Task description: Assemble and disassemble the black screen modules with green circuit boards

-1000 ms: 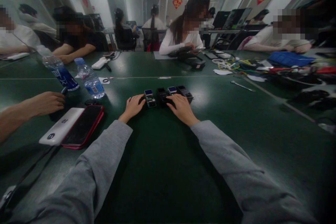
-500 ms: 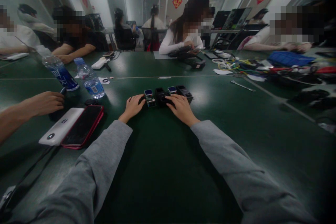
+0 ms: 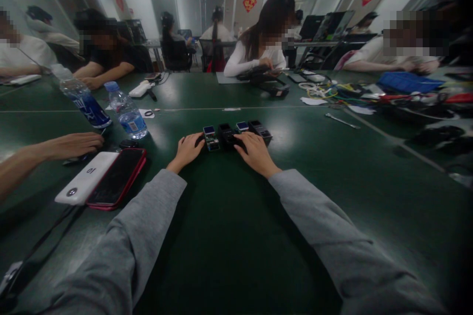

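My left hand (image 3: pixel 188 150) lies on the table, fingers stretched out, its fingertips at the left edge of a small green circuit board with a screen (image 3: pixel 211 139). To the right of that board is a black device casing (image 3: pixel 225 134). My right hand (image 3: pixel 255 153) rests with fingers spread, thumb and fingertips by the casing's right side. Beyond its fingers shows a second small screen (image 3: pixel 242 126), whose lower part the hand covers. A black keypad device (image 3: pixel 260 129) ends the row at the right, partly behind my hand. Neither hand lifts anything.
At left a white power bank (image 3: pixel 86 177) and red-cased phone (image 3: pixel 118 177) lie on the green table (image 3: pixel 236 236). Two plastic bottles (image 3: pixel 127 113) stand behind them. Another person's hand (image 3: pixel 83 142) is close by. Tangled cables (image 3: pixel 332 89) and a wrench (image 3: pixel 342 120) lie right.
The other person's hand at the left has shifted to the right, and a dark object below it shows more. My own hands and the row of devices stay in place.
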The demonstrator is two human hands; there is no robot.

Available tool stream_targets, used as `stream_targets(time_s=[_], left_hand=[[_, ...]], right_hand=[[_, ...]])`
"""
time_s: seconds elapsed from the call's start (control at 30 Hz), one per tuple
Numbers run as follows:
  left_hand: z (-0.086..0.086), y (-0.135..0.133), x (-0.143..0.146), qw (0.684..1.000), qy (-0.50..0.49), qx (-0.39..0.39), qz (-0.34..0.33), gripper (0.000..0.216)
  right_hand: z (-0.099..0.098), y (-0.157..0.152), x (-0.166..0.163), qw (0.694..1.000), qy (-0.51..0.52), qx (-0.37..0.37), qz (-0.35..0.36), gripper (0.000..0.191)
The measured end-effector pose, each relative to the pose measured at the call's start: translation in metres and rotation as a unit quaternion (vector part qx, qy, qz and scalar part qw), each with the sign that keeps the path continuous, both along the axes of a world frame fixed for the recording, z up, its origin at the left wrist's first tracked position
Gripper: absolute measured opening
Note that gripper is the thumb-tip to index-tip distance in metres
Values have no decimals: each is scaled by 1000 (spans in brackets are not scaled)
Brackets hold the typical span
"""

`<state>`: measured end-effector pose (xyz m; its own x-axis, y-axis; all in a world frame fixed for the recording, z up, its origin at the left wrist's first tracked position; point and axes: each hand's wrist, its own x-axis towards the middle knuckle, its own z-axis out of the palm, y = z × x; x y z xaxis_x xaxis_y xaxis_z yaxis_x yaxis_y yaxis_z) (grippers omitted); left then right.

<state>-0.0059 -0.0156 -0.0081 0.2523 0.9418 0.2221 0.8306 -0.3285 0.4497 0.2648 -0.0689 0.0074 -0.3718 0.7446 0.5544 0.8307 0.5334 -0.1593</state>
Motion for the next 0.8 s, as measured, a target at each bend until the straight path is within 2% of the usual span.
stream_targets(time_s=[0.4,0.8], left_hand=[[2,-2,2,1000,3,2,-2,43],[2,-3,1,1000,0,3,-5,43]], right_hand=[[-2,5,4,992,71,47,-90,33],[-3,5,3,995,64,14,-70,34]])
